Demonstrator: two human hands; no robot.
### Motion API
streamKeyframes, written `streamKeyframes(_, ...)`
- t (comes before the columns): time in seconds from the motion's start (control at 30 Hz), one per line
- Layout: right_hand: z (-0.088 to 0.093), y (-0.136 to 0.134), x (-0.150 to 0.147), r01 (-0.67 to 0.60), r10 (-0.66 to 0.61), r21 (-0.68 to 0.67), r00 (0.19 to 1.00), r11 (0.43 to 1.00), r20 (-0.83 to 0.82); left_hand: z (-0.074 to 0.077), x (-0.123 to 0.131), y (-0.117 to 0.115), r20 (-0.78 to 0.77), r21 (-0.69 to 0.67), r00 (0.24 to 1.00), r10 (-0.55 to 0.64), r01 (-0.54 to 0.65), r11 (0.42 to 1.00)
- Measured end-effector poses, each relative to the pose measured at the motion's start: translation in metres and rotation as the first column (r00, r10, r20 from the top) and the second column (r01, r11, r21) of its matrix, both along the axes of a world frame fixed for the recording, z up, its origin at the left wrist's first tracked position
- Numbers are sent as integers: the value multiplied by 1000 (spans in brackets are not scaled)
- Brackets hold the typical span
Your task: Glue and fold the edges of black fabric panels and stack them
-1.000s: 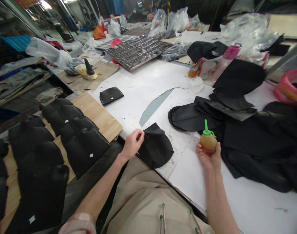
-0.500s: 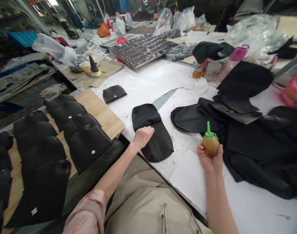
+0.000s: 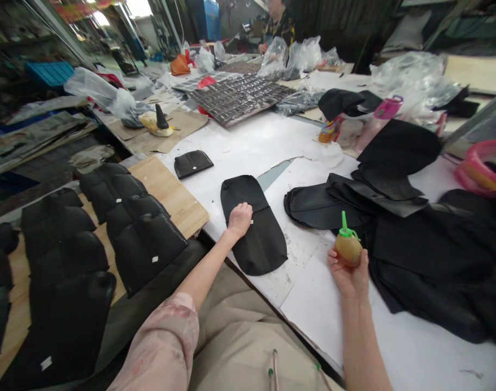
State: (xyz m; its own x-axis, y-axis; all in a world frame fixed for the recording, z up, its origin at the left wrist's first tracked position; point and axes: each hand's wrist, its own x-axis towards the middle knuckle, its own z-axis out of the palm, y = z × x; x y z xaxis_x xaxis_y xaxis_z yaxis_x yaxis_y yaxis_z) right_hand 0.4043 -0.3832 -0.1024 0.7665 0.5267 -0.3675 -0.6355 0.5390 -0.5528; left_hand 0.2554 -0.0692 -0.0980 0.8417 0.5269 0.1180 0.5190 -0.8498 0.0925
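A black oval fabric piece (image 3: 258, 247) lies flat at the table's near edge, with a seam across its middle. My left hand (image 3: 240, 219) rests on it near that seam, fingers curled together; whatever they hold is hidden. A small white tag (image 3: 252, 221) shows on the piece beside the fingertips. In my right hand (image 3: 351, 277) is a round squeeze bottle (image 3: 348, 250) of amber liquid, its green nozzle pointing up, held above the white table. One black folded piece (image 3: 193, 163) with a white tag lies farther up the table.
Overlapping black pieces with white tags (image 3: 146, 244) cover a wooden board (image 3: 166, 187) at left. A heap of black fabric (image 3: 431, 244) fills the right side. Behind are a pink bottle (image 3: 380, 122), a gridded dark sheet (image 3: 242, 95) and plastic bags. A person (image 3: 278, 24) is at the far side.
My left hand has moved slightly up the piece, whose raised fold now lies flatter. The small white tag has come into view. My right hand still holds the bottle, and the view has tilted up.
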Motion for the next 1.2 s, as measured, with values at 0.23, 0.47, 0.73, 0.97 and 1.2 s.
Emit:
streamKeyframes(0.23,-2,-1,0,5,-5,-10,1000,1000,2,56,-28,-12,296,-169,955,-11,64,984)
streamKeyframes(0.47,-1,0,0,7,-7,-1,1000,1000,-15,113,-37,-32,499,-546,862,-91,394,740)
streamKeyframes(0.73,6,1,-3,-3,3,-38,1000,999,12,7,0,-16,183,-402,941,-286,337,851)
streamKeyframes(0.97,4,7,-9,-2,49,-312,989,950,142,15,-1,-30,132,-104,965,-225,239,965)
streamKeyframes(1.2,17,16,-20,101,263,-622,845,776,466,7,-6,-61,183,-169,937,-298,328,929)
